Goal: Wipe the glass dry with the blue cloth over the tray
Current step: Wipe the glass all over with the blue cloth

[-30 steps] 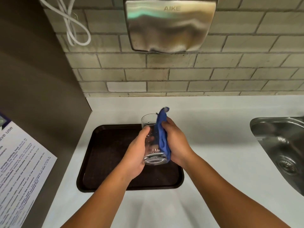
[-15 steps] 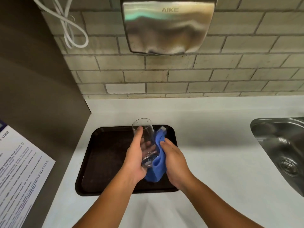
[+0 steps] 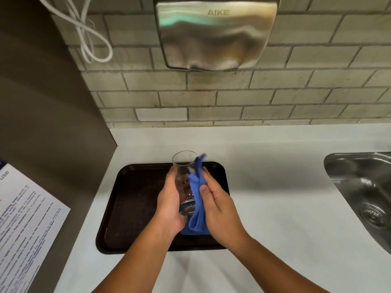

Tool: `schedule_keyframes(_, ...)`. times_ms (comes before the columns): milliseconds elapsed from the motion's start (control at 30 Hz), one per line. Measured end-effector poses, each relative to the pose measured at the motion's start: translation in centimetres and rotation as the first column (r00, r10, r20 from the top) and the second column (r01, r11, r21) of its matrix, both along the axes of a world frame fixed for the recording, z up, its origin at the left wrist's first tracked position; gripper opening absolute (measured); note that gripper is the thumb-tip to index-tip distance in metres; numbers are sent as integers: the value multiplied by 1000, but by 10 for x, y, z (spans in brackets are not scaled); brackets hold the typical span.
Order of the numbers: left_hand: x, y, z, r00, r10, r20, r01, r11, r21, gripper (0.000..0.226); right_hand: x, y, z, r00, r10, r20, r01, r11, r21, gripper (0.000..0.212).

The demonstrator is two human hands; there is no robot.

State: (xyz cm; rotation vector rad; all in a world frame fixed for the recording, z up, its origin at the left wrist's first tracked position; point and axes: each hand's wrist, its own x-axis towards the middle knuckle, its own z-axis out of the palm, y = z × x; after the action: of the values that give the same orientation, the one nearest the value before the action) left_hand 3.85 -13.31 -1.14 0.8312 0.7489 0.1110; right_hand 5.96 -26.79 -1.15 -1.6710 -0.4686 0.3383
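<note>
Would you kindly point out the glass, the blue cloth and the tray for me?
glass [image 3: 184,166]: head view, upper wall below the rim.
blue cloth [image 3: 195,187]: head view, middle fold.
tray [image 3: 135,197]: head view, bare floor.

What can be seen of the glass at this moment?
The glass is a clear, plain tumbler, apparently empty, held above the dark brown tray with its open rim tilted up and away from the camera. The left hand grips its left side, and the right hand presses the blue cloth against its right side, down past the base.
</note>
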Motion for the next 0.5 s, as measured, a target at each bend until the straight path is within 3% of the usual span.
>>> schedule_keyframes(200,5,12,3,988,156,-16,-157,987,-39,62,-15,-11,-4,975,39,220,-9,991,-137,40)
schedule_keyframes(333,3,17,2,993,112,21,-110,990,-89,73,-24,-19,-9,859,214,465,-56,943,-329,52)
schedule_keyframes(433,-1,12,-2,999,5,40,-3,999,-45,86,-12,-19,-1,854,234,465,-93,948,-305,52)
schedule_keyframes(500,-4,7,0,998,-30,51,32,999,-21,90,-4,-18,9,933,172,315,-108,972,-210,45)
